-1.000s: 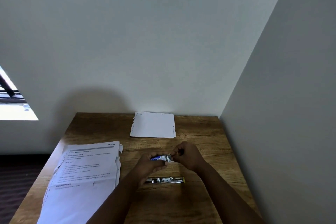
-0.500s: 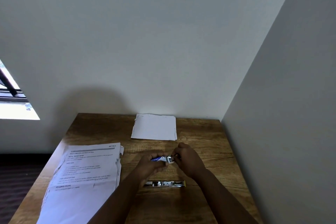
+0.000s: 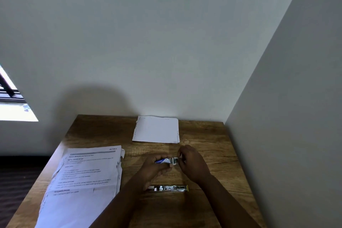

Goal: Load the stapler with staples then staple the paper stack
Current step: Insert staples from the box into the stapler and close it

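1. You are holding the small staple box (image 3: 162, 161) above the counter (image 3: 212, 153), between your two hands, probably so that whatever slides out ends up over the wood and not on the floor.
2. Your left hand (image 3: 154, 169) is gripping the blue-and-white sleeve of the box, its fingers curled round it to keep it steady.
3. Your right hand (image 3: 192, 163) is working at the box's open end; its fingers (image 3: 180, 156) are pinching the pale inner tray or flap (image 3: 174, 160) there. Which of the two it is, the view is too small to tell.
4. Judging from this, you are getting a strip of staples out, so the loading step is only beginning. No staple strip is showing clearly yet.
5. The stapler (image 3: 167, 188) is lying on the counter just on your side of both hands, touched by neither. It is looking long, flat and metallic, with a yellowish tip at its right end, which suggests it is opened out flat with its channel exposed, ready to receive staples.
6. The printed paper stack (image 3: 83, 176) is lying at your left, well apart from the stapler, its right edge ragged and its sheets slightly fanned. You may need to square it before stapling.
7. A blank white sheet or folder (image 3: 157, 129) is resting at the far edge of the counter, against the wall, out of the way of your work.
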Tool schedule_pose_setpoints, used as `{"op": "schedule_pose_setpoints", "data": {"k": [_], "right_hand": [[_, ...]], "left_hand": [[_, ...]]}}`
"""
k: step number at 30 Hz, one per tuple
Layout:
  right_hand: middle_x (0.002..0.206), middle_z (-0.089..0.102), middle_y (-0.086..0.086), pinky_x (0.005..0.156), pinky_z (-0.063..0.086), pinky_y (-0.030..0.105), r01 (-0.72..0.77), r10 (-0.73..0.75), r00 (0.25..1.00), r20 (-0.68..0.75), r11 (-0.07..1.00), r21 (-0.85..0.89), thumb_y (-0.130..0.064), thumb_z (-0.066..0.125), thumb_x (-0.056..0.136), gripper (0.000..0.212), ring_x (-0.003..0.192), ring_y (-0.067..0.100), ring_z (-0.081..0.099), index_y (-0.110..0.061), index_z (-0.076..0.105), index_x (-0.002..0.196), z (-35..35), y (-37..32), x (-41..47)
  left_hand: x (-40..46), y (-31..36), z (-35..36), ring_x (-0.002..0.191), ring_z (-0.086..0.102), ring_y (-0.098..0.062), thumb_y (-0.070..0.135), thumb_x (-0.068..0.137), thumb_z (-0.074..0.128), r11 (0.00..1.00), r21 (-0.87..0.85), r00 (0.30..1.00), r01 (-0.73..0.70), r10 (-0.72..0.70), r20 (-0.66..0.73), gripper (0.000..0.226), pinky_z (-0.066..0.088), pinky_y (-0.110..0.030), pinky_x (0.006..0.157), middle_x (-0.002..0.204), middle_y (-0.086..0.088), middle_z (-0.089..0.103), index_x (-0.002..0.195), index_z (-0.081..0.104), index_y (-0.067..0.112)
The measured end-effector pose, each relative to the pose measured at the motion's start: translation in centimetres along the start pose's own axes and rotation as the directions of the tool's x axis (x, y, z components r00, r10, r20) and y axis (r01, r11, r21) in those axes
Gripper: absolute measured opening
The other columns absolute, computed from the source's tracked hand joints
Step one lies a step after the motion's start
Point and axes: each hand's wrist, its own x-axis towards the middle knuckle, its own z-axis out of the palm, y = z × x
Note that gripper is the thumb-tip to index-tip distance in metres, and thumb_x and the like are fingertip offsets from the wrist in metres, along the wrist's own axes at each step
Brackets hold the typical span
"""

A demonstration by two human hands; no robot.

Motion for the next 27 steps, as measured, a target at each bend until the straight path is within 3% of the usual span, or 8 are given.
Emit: {"op": "schedule_pose_setpoints", "data": {"k": [7,12,18,21,24,27], "right_hand": [[0.079,0.048,-0.004,0.054,0.029,0.018,-0.129,0.125,0.990,0.059,0.989,0.079,-0.036,0.067,0.082,0.023,0.071,0.011,0.047,-0.013,0.067,0.078,0.5,-0.7,0.3],[0.061,0.045,-0.010,0.049,0.027,0.014,-0.254,0.245,0.966,0.084,0.961,0.114,-0.029,0.070,0.080,0.021,0.055,0.001,0.043,-0.009,0.069,0.074,0.6,-1.0,0.6],[0.053,0.049,-0.004,0.048,0.030,0.019,-0.347,0.312,0.933,0.178,0.912,0.219,-0.016,0.069,0.077,0.016,0.048,0.004,0.043,-0.006,0.066,0.065,0.4,-0.8,0.8],[0.062,0.060,0.009,0.054,0.036,0.024,-0.414,0.364,0.910,0.199,0.814,0.407,-0.015,0.068,0.080,0.021,0.057,0.012,0.051,0.003,0.067,0.068,0.0,-0.6,0.7],[0.063,0.060,0.004,0.054,0.036,0.023,-0.491,0.418,0.870,0.263,0.674,0.552,-0.016,0.064,0.082,0.020,0.056,0.010,0.050,-0.010,0.066,0.063,-0.6,-0.4,0.7],[0.062,0.056,0.004,0.052,0.036,0.023,-0.512,0.425,0.852,0.305,0.562,0.649,-0.014,0.062,0.085,0.021,0.054,0.010,0.047,-0.012,0.062,0.064,-1.2,-0.1,0.8]], "left_hand": [[0.4,-0.5,0.0,0.106,0.069,-0.022,-0.005,0.079,0.072,0.999,0.044,1.000,-0.020,0.019,0.021,0.032,0.058,-0.031,0.085,0.115,-0.009,0.071,0.107,0.073,0.010],[0.6,-0.6,0.1,0.108,0.067,-0.025,-0.003,0.075,0.076,0.995,0.102,1.000,-0.009,0.009,0.004,0.036,0.055,-0.041,0.094,0.115,-0.009,0.071,0.107,0.073,0.012],[0.7,-0.8,0.1,0.108,0.066,-0.026,-0.005,0.074,0.076,0.996,0.092,1.000,0.012,-0.011,-0.015,0.042,0.058,-0.035,0.089,0.116,-0.012,0.069,0.114,0.067,0.006],[0.7,-0.7,0.2,0.108,0.066,-0.027,-0.006,0.075,0.076,0.998,0.056,1.000,0.015,-0.014,-0.018,0.040,0.057,-0.036,0.090,0.116,-0.013,0.069,0.112,0.069,0.006],[0.8,-0.6,0.1,0.108,0.067,-0.028,-0.006,0.074,0.076,0.999,0.049,1.000,0.016,-0.015,-0.023,0.037,0.054,-0.043,0.096,0.114,-0.012,0.070,0.107,0.071,0.010],[0.8,-0.5,0.2,0.105,0.069,-0.027,-0.006,0.075,0.076,0.999,0.008,0.999,0.031,-0.030,-0.019,0.034,0.057,-0.037,0.090,0.112,-0.012,0.071,0.104,0.073,0.011]]}}
